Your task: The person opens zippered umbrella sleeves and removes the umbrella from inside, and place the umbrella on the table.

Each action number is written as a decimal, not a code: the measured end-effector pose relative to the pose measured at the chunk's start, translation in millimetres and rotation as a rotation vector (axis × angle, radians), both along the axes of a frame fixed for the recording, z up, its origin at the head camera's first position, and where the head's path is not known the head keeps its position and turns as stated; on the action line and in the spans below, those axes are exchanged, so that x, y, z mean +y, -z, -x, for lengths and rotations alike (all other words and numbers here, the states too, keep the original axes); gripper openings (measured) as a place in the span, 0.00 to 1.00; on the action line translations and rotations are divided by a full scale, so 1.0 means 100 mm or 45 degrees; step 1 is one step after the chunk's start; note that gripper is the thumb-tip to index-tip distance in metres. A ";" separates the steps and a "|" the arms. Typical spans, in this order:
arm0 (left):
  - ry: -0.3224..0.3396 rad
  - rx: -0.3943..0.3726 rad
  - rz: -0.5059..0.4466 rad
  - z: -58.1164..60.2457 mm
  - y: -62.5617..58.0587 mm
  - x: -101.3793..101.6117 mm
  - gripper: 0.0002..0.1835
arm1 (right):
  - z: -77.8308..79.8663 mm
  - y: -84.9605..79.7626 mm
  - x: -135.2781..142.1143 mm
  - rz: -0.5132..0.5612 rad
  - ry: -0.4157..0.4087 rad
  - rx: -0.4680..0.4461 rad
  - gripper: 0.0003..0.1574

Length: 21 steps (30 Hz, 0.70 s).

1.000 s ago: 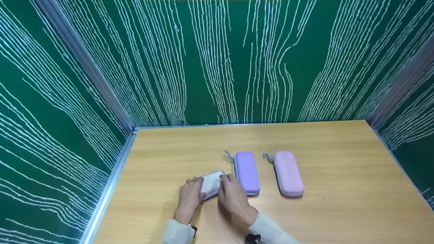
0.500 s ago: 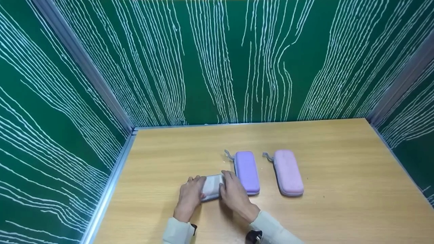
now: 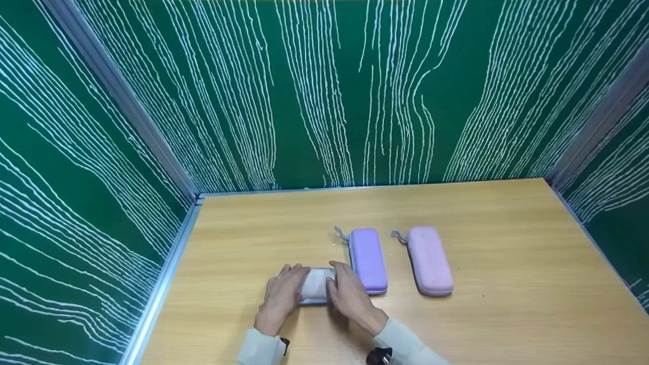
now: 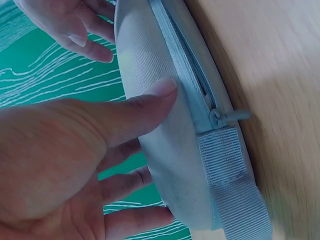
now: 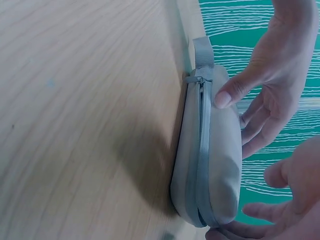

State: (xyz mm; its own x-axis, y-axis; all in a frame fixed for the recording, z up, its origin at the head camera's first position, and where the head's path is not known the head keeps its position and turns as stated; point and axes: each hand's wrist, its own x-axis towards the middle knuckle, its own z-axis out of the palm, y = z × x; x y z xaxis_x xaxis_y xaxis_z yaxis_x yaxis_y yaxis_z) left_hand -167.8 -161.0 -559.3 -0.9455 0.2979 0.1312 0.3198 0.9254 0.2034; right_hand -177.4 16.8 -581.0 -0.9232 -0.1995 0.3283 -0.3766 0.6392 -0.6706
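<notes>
A grey zippered pencil case (image 3: pixel 317 285) lies on the table between the two hands. My left hand (image 3: pixel 284 294) grips its left end. In the left wrist view the left thumb (image 4: pixel 162 92) presses the case's side near the zip, with the fingers behind it. The zip slider (image 4: pixel 215 119) sits at that end, beside a grey ribbed strap (image 4: pixel 235 175). My right hand (image 3: pixel 351 294) is at the other end of the case, its fingers loosely extended. In the right wrist view one right fingertip (image 5: pixel 215 233) is right at the case's end.
A purple case (image 3: pixel 368 261) lies just right of the right hand. Farther right is a pink case (image 3: pixel 431 261); both have grey straps toward the upper left. Green walls with white lines (image 3: pixel 314 91) border the wooden table (image 3: pixel 507 243).
The grey case has turned from slanting up to the right to lying nearly level across the view. Both hands have shifted slightly with it. The purple and pink cases have stayed put.
</notes>
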 end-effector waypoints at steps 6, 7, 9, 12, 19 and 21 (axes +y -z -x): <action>0.004 -0.023 0.010 -0.02 -0.02 -0.01 0.34 | 0.01 0.02 -0.01 0.053 0.000 -0.078 0.19; 0.004 -0.015 0.022 -0.02 -0.03 -0.02 0.34 | 0.01 0.02 -0.02 0.064 0.001 -0.096 0.19; 0.009 0.018 0.045 -0.02 -0.02 -0.02 0.33 | 0.01 0.02 -0.02 0.088 0.003 -0.126 0.19; 0.028 0.103 0.071 -0.03 -0.02 -0.04 0.31 | 0.01 0.01 -0.03 0.124 -0.001 -0.163 0.21; 0.038 0.275 0.114 -0.01 0.03 -0.09 0.31 | 0.01 0.00 -0.02 0.228 -0.007 -0.240 0.24; 0.034 0.321 0.104 -0.01 0.05 -0.11 0.32 | 0.02 -0.01 -0.02 0.251 -0.005 -0.267 0.25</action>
